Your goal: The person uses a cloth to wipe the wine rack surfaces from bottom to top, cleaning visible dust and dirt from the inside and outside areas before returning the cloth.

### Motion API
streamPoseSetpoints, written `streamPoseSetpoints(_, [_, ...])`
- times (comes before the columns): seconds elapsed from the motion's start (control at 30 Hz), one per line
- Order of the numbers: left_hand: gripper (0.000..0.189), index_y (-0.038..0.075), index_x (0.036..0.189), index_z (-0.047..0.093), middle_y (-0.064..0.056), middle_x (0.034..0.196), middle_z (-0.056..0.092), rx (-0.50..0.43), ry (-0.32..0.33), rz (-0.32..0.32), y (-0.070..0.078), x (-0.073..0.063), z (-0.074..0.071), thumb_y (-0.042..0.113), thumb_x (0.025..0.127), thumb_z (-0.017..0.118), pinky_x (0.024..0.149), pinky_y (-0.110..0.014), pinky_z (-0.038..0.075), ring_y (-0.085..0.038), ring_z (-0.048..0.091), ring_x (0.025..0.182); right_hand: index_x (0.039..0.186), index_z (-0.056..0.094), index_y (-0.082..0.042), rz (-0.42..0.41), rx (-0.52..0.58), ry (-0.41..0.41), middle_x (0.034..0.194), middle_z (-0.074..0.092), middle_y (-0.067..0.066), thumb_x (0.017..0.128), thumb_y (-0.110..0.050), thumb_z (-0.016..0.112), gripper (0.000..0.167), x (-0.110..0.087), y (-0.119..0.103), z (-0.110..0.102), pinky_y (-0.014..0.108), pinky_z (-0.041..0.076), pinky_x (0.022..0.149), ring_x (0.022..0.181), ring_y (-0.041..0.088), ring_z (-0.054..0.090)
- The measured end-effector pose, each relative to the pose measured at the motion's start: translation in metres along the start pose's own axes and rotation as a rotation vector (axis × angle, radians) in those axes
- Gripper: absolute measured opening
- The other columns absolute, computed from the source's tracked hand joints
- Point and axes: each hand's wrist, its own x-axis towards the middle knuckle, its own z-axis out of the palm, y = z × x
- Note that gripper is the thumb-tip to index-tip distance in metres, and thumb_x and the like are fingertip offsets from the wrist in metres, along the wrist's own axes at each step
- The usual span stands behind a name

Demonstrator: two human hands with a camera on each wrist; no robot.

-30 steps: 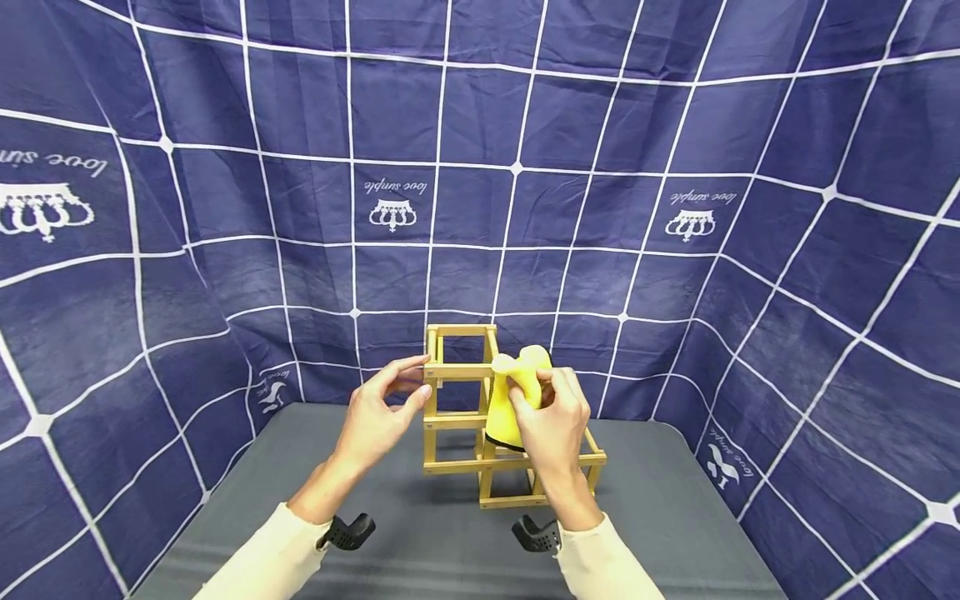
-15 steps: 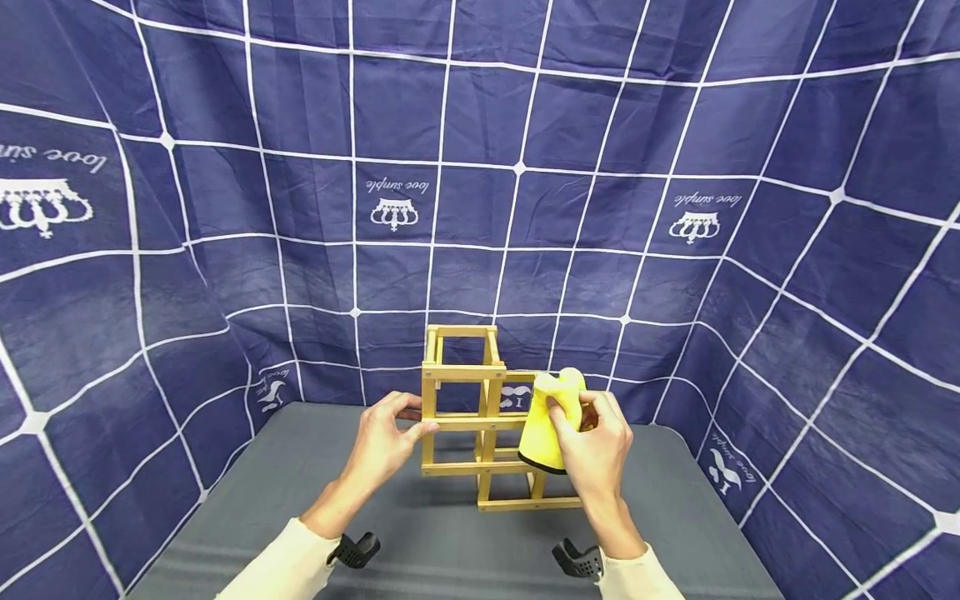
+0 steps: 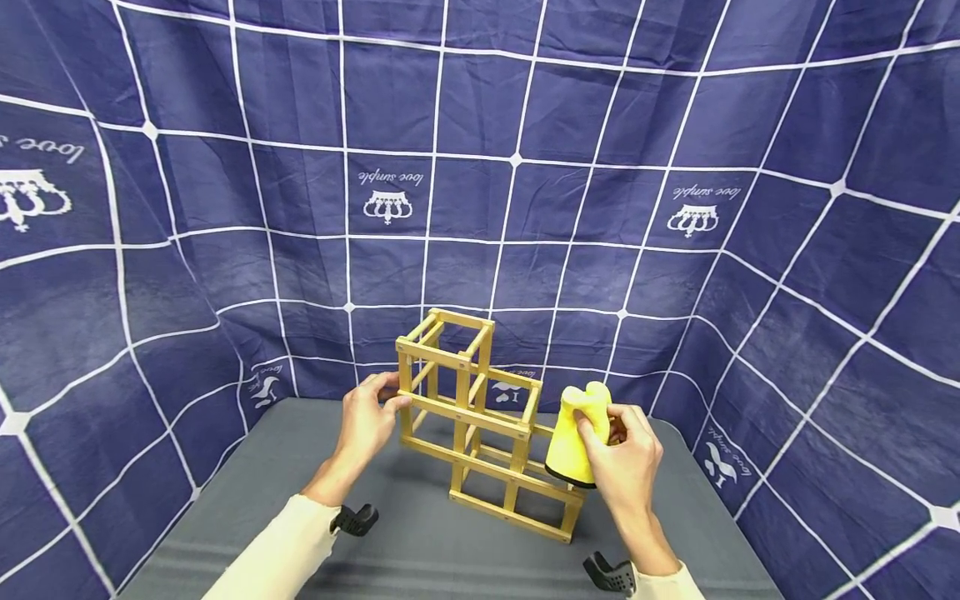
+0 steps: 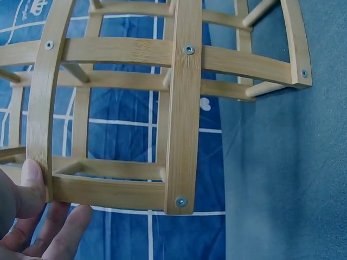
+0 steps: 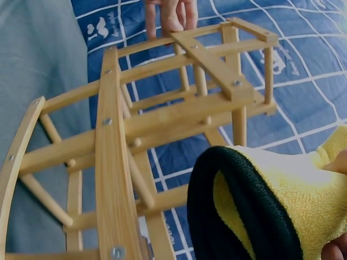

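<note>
A stepped wooden rack (image 3: 459,408) stands at an angle on the grey table, its tall end on the left. My left hand (image 3: 367,421) grips its left side at a middle rail; in the left wrist view the thumb (image 4: 33,179) lies on the near face, with the other fingers behind and below. My right hand (image 3: 626,454) pinches a yellow cloth (image 3: 581,437) with a black edge, bunched up and hanging down. In the head view the cloth overlaps the rack's low right end. The right wrist view shows the cloth (image 5: 282,189) close beside the rack.
A dark blue curtain (image 3: 562,200) with white grid lines encloses the back and both sides. The grey table surface (image 3: 315,442) extends around the rack. Each wrist wears a black strap mount (image 3: 356,520).
My left hand has moved down from the top of the rack and taken hold of its side. The rack has turned, its right end coming nearer. My right hand has carried the cloth right and down.
</note>
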Motion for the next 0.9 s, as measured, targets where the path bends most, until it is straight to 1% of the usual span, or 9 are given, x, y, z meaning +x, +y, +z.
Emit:
streamPoseSetpoints(0.17, [0.049, -0.001, 0.143, 0.076, -0.024, 0.133, 0.08, -0.001, 0.028, 0.011, 0.001, -0.003, -0.001, 0.003, 0.097, 0.091, 0.113, -0.062, 0.062, -0.043, 0.086, 0.117, 0.099, 0.084, -0.005, -0.008, -0.015, -0.011, 0.081, 0.068, 0.004, 0.083, -0.011, 0.104, 0.026, -0.002, 0.006, -0.007, 0.007, 0.041, 0.07, 0.071, 0.015, 0.059])
streamPoseSetpoints(0.23, [0.057, -0.002, 0.149, 0.07, -0.025, 0.138, 0.076, 0.011, 0.059, 0.023, 0.006, -0.011, 0.001, 0.004, 0.097, 0.093, 0.107, -0.062, 0.066, -0.043, 0.084, 0.12, 0.099, 0.083, -0.004, -0.01, -0.024, -0.012, 0.081, 0.068, 0.005, 0.083, -0.011, 0.104, 0.027, -0.002, 0.009, -0.01, 0.007, 0.041, 0.07, 0.071, 0.013, 0.059])
streamPoseSetpoints(0.33, [0.066, 0.001, 0.153, 0.064, -0.023, 0.141, 0.07, 0.056, 0.146, 0.062, 0.019, -0.029, 0.007, 0.009, 0.096, 0.096, 0.094, -0.059, 0.069, -0.041, 0.079, 0.122, 0.099, 0.083, -0.003, -0.012, -0.042, -0.012, 0.081, 0.068, 0.006, 0.083, -0.01, 0.104, 0.027, 0.0, 0.014, -0.015, 0.007, 0.042, 0.07, 0.072, 0.009, 0.058])
streamPoseSetpoints(0.4, [0.066, 0.005, 0.151, 0.067, -0.02, 0.138, 0.069, 0.086, 0.198, 0.132, 0.033, -0.042, 0.015, 0.013, 0.094, 0.099, 0.083, -0.058, 0.069, -0.038, 0.077, 0.119, 0.1, 0.083, -0.002, -0.016, -0.057, -0.008, 0.081, 0.067, 0.008, 0.083, -0.009, 0.104, 0.028, 0.001, 0.018, -0.019, 0.006, 0.042, 0.07, 0.072, 0.006, 0.057])
streamPoseSetpoints(0.47, [0.062, 0.009, 0.145, 0.071, -0.016, 0.135, 0.069, 0.122, 0.22, 0.242, 0.049, -0.055, 0.026, 0.017, 0.091, 0.102, 0.076, -0.055, 0.068, -0.036, 0.076, 0.118, 0.101, 0.083, -0.001, -0.012, -0.07, -0.006, 0.081, 0.067, 0.008, 0.083, -0.009, 0.104, 0.028, 0.002, 0.022, -0.024, 0.006, 0.042, 0.07, 0.073, 0.003, 0.056])
streamPoseSetpoints(0.6, [0.048, 0.016, 0.132, 0.08, -0.006, 0.129, 0.074, 0.146, 0.164, 0.492, 0.079, -0.07, 0.054, 0.026, 0.091, 0.103, 0.077, -0.045, 0.071, -0.029, 0.077, 0.117, 0.101, 0.082, 0.001, -0.007, -0.095, 0.002, 0.082, 0.067, 0.009, 0.083, -0.008, 0.104, 0.03, 0.003, 0.029, -0.031, 0.004, 0.04, 0.071, 0.074, 0.0, 0.055])
streamPoseSetpoints(0.67, [0.044, 0.017, 0.127, 0.081, -0.003, 0.126, 0.075, 0.161, 0.141, 0.567, 0.091, -0.073, 0.069, 0.029, 0.091, 0.103, 0.082, -0.041, 0.07, -0.026, 0.077, 0.116, 0.101, 0.082, 0.001, -0.007, -0.104, 0.001, 0.082, 0.068, 0.01, 0.082, -0.008, 0.104, 0.031, 0.001, 0.032, -0.034, 0.004, 0.041, 0.071, 0.075, 0.0, 0.056])
streamPoseSetpoints(0.77, [0.042, 0.021, 0.123, 0.081, 0.002, 0.12, 0.076, 0.223, 0.123, 0.618, 0.101, -0.077, 0.09, 0.035, 0.09, 0.103, 0.09, -0.038, 0.068, -0.022, 0.077, 0.112, 0.101, 0.082, 0.002, -0.011, -0.111, 0.002, 0.083, 0.069, 0.01, 0.081, -0.008, 0.104, 0.032, -0.002, 0.035, -0.036, 0.004, 0.042, 0.071, 0.074, 0.0, 0.056])
streamPoseSetpoints(0.9, [0.039, 0.026, 0.116, 0.082, 0.006, 0.113, 0.076, 0.308, 0.156, 0.619, 0.105, -0.079, 0.107, 0.034, 0.087, 0.106, 0.095, -0.042, 0.065, -0.021, 0.077, 0.107, 0.101, 0.082, 0.001, -0.012, -0.11, -0.002, 0.083, 0.069, 0.009, 0.081, -0.008, 0.104, 0.031, -0.004, 0.035, -0.037, 0.002, 0.042, 0.071, 0.074, -0.002, 0.056])
